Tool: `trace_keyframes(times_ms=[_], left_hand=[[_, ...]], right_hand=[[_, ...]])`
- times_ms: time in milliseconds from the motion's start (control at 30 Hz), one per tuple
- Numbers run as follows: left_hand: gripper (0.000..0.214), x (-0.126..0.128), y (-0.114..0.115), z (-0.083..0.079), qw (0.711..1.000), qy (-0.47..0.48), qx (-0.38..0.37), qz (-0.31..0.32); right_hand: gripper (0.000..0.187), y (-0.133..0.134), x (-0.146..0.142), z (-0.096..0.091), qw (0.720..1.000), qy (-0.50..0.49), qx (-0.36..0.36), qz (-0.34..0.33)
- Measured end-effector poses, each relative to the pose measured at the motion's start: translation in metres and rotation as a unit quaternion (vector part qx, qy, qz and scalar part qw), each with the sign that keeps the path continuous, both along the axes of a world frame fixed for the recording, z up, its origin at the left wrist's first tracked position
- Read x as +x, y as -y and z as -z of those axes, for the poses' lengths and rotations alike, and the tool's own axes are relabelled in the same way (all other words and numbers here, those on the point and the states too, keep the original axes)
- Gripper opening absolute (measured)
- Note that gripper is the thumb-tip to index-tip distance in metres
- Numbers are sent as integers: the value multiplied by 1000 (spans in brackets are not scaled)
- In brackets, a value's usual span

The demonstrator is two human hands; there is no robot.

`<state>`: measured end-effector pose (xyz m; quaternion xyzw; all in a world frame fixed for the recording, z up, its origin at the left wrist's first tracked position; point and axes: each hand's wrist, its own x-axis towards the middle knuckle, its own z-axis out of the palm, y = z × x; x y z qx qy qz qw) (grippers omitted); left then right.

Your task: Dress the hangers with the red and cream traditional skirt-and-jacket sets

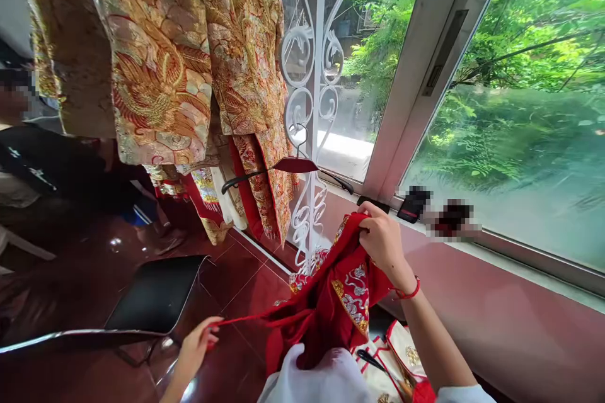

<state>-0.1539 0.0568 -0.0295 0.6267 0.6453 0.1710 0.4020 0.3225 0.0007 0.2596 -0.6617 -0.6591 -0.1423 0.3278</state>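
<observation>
My right hand (pixel 382 240) is closed on the upper edge of a red embroidered garment (pixel 338 302), holding it up in front of the window sill. A red bracelet circles that wrist. My left hand (pixel 198 343) pinches a thin red strap of the same garment and pulls it out taut to the left. The garment hangs between both hands, with gold and silver embroidery showing.
Gold and red embroidered robes (pixel 179 63) hang at upper left. A red-and-black hanger (pixel 288 167) hooks on a white scrolled iron grille (pixel 309 138). A black chair (pixel 151 299) stands lower left. More embroidered cloth (pixel 401 352) lies below. Dark objects (pixel 413 203) rest on the sill.
</observation>
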Motion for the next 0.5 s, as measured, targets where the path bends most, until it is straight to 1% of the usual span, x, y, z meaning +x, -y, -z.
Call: trace_keyframes(times_ms=[33,67,100,133,167,200,233,267,300,333,367,400,433,500], left_hand=[[31,-8,-7,0,998,17,11,-66],[26,-10,-13,-1,992,13,25,-121],[24,-4,-18,-5,986,-5,40,-160],[26,9,-22,-11,982,-20,61,-175],[33,29,-25,-17,981,-30,86,-172],[42,55,-25,-24,983,-2,120,-140],[48,86,-24,-30,982,58,165,-72],[53,118,-21,-35,975,110,194,4],[57,150,-17,-37,966,145,195,84],[62,180,-11,-36,959,159,172,157],[72,204,-4,-32,955,151,147,209],[78,224,3,-25,953,130,134,237],[76,237,11,-16,955,104,135,242],[56,249,25,5,958,47,162,232]], right_hand=[[26,0,-1,0,1000,4,1,1],[27,-1,-2,1,1000,7,0,2],[26,-2,-3,1,1000,8,-3,1],[26,-3,-5,1,1000,8,-8,-1],[26,-5,-7,1,1000,7,-13,-3],[26,-6,-9,0,1000,6,-16,-4],[26,-7,-11,0,1000,6,-19,-5],[26,-8,-13,-1,1000,7,-20,-6],[26,-8,-14,-2,1000,7,-19,-7],[26,-8,-15,-3,1000,5,-17,-7],[26,-7,-15,-4,1000,3,-15,-5],[26,-6,-15,-5,1000,0,-12,-1],[26,-5,-14,-5,1000,-3,-9,4],[26,-2,-10,-5,1000,-7,-6,19]])
